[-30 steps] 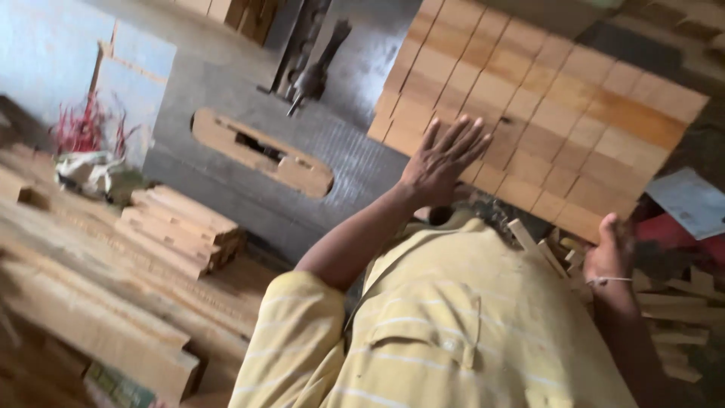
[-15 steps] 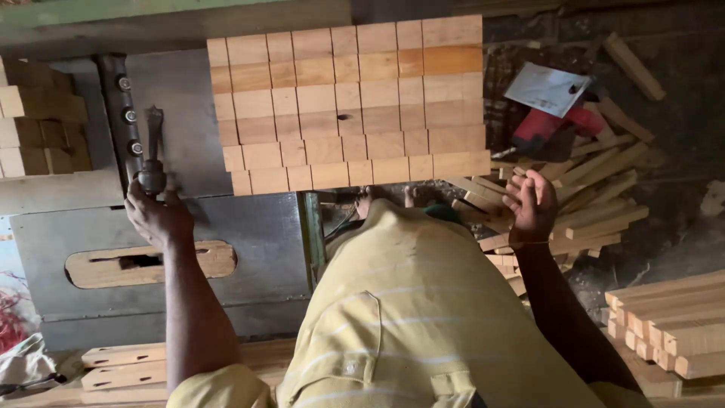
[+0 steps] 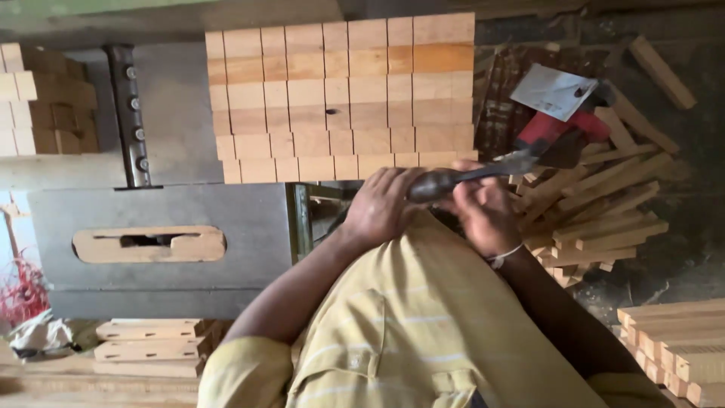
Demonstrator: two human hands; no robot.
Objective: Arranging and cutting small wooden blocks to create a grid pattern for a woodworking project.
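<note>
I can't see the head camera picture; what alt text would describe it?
Both hands, left hand and right hand, grip a dark metal hand tool near a stack of pale square-ended wooden blocks on a grey saw table, with loose wooden sticks at right.

Big stack of cut wood blocks (image 3: 340, 94) up top, in neat rows. Left of it: grey saw table (image 3: 249, 219) w/ wooden insert plate (image 3: 149, 245) and dark metal fence bar (image 3: 127, 113). Right: loose pile of thin wood strips (image 3: 596, 219), red power tool (image 3: 563, 128) w/ paper sheet (image 3: 553, 91) on it. More planks (image 3: 151, 347) bottom left.
</note>
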